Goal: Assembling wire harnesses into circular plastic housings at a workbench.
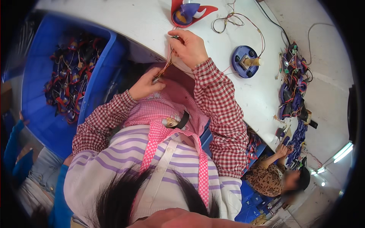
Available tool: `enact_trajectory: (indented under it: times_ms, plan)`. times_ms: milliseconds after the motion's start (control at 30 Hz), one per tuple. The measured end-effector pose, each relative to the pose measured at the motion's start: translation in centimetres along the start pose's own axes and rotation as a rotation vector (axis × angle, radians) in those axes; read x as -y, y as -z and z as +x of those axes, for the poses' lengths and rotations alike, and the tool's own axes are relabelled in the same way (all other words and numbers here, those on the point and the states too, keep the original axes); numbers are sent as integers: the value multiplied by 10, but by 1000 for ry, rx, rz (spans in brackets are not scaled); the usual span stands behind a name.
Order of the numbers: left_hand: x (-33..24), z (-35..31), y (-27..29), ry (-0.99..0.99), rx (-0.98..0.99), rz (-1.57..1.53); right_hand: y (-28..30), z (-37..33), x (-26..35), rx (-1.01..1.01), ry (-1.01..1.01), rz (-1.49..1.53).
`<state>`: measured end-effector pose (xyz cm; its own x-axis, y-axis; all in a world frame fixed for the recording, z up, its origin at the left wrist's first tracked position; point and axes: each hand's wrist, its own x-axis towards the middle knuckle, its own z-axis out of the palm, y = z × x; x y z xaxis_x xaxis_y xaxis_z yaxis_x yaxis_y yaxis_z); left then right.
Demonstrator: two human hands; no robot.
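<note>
At the near edge of the white table (125, 15), my right hand (189, 48) pinches the upper part of a bundle of thin wires, where a small dark green piece shows at the fingertips. Lower down, beyond the table's edge, my left hand (147, 85) is closed on the other end of the same wires (167, 62). The tips they end in are too small to make out. Just past my right hand lies a red and purple plastic shell (185, 14) with white points. To its right sits a round purple base (245, 62) with a pale post.
A big blue bin (97, 72) at left holds many red and purple wired parts (72, 79). Loose wires (232, 19) curl across the far tabletop. Wired purple parts (292, 83) are heaped along the right side. At lower right, another person (272, 178) handles parts.
</note>
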<state>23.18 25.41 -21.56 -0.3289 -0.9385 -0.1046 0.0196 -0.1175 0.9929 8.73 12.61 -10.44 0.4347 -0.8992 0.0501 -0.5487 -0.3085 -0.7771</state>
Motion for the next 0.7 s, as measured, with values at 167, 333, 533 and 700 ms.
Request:
enact_trajectory:
  times_ms: [167,333,533,700]
  plan:
    - [-34,1,0,354,161,-540,10,4,-5,138,-335,440]
    - [-47,-8,2,343,175,-1115,13,4,-15,96,-367,701]
    - [-70,-19,-8,324,-51,-1021,15,4,-17,71,-376,831]
    - [-68,-19,-6,271,-81,-991,12,4,-15,31,-399,855]
